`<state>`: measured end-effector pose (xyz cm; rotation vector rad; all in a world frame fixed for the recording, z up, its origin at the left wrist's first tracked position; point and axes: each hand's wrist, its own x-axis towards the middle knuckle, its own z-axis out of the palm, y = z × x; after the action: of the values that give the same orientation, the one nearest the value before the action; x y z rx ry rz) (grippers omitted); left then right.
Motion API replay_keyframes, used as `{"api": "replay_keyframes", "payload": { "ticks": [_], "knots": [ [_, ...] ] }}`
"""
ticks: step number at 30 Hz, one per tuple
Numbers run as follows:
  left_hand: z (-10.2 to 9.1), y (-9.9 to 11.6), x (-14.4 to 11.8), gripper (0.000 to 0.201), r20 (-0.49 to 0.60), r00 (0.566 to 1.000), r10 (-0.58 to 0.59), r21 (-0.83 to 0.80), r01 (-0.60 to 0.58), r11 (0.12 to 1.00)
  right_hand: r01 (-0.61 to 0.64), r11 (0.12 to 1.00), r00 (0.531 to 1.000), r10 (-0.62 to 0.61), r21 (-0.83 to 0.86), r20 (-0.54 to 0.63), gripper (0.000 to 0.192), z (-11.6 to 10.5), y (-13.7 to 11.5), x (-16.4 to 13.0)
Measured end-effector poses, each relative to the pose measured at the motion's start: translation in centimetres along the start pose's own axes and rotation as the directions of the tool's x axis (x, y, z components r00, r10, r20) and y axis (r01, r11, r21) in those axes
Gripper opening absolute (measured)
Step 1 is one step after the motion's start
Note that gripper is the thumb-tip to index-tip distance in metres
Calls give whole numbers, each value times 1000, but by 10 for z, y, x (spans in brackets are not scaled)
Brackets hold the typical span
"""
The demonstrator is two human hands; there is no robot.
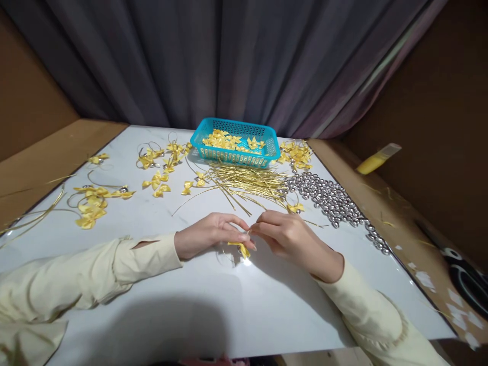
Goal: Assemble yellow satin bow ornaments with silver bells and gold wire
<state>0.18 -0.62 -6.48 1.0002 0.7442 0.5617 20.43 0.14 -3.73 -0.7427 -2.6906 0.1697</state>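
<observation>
Grey curtain (236, 61) backs a white table (190, 300). On its far edge a turquoise basket (234, 144) holds yellow bows; gold wires (247, 182) and silver bells (331, 198) lie in front. Near the table's middle, left hand (208, 236) and right hand (284, 235) meet, fingertips pinched shut on a small yellow bow (241, 248).

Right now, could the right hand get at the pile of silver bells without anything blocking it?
Probably yes: the right hand lies close to the silver bells, with only bare white table between. Its fingers pinch a yellow bow, though.
</observation>
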Motion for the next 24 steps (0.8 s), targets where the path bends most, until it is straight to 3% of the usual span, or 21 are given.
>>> {"api": "replay_keyframes", "payload": {
  "ticks": [3, 5, 8, 10, 13, 16, 21, 24],
  "knots": [
    [0, 0, 0, 21, -18, 1000, -18, 44, 19, 999, -53, 998, 994, 51, 17, 92, 25, -13, -2, -4],
    [1, 0, -1, 18, -22, 1000, -22, 44, 23, 999, -185, 976, 975, 197, -116, 103, 15, -25, 0, -16],
    [2, 0, -2, 14, -7, 1000, -5, 38, 5, 999, -393, 831, 908, 419, -394, -24, 20, -35, 7, -49],
    [3, -1, -2, 13, 0, 1000, 6, 38, -6, 999, -442, 739, 858, 513, -508, 1, 26, -31, 11, -72],
    [3, -2, -2, 14, -2, 1000, 2, 17, -2, 1000, -434, 732, 855, 518, -525, 14, 26, -15, 10, -95],
    [4, -2, -2, 14, -4, 1000, 10, -4, -10, 1000, -448, 710, 854, 520, -543, -25, 20, -2, 4, -100],
    [7, -3, -2, 11, -40, 999, 35, -23, -36, 999, -421, 694, 865, 500, -584, -29, 21, 2, 8, -96],
    [8, -4, -2, 10, -39, 998, 54, -40, -56, 998, -489, 719, 846, 529, -495, -67, 23, 2, 14, -102]
  ]
}}
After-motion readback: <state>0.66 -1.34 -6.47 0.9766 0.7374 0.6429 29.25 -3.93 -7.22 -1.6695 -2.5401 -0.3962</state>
